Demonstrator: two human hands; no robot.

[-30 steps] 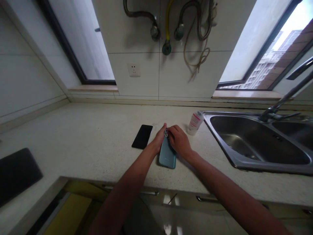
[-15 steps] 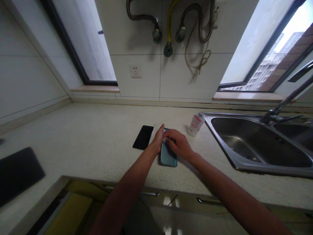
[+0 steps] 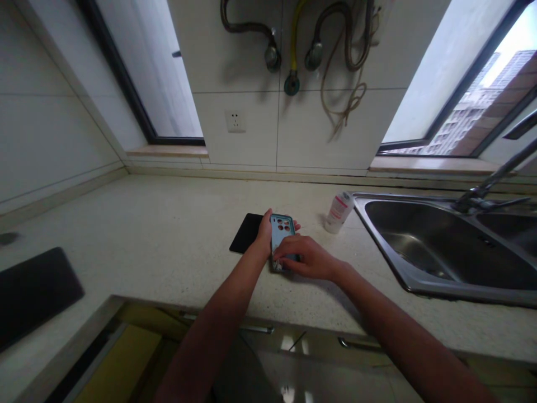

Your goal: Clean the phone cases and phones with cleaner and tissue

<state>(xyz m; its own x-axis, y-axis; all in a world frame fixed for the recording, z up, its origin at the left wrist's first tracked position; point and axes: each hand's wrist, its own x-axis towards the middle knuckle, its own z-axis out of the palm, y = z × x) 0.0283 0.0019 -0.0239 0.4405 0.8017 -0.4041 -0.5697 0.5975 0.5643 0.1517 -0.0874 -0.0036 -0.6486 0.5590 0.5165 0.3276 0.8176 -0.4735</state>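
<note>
A light-blue phone case (image 3: 282,234) with several round camera holes at its far end lies inner side up in my left hand (image 3: 265,232). My left thumb runs along its left edge, and fingertips come out from under its right side. My right hand (image 3: 308,256) is closed over the near half of the case. At its fingertips shows a small white crumpled piece like tissue (image 3: 277,265), mostly hidden. Just left of the case, a black phone (image 3: 244,232) lies flat on the counter, partly covered by my left hand.
A clear plastic bottle (image 3: 339,212) with a pink-and-white label stands tilted-looking beside the steel sink (image 3: 400,268) on the right. A dark flat panel (image 3: 37,291) lies at the left on the pale countertop (image 3: 168,240). Pipes and a socket (image 3: 235,121) are on the wall.
The case has shifted a little away from me and to the left hand's grip, showing its camera holes. My right hand has moved from its far end to its near end.
</note>
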